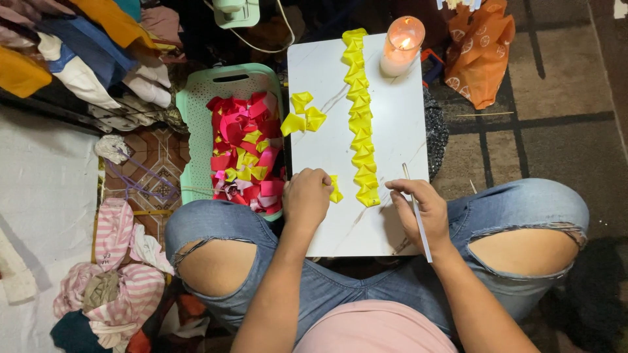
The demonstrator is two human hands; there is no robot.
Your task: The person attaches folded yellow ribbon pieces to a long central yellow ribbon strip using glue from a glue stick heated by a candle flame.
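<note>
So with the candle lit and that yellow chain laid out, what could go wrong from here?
The lit candle stands right beside the top of the yellow folded chain; a nudge could bring a piece to the flame. The white board rests across the lap, so shifting knees may tip it. The left hand holds one yellow piece at the chain's end and could knock it crooked.

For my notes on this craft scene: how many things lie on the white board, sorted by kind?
Long yellow folded-ribbon chain: 1
Loose yellow folded pieces: 3
Yellow piece at the left hand: 1
Lit candle: 1
Total: 6
</note>
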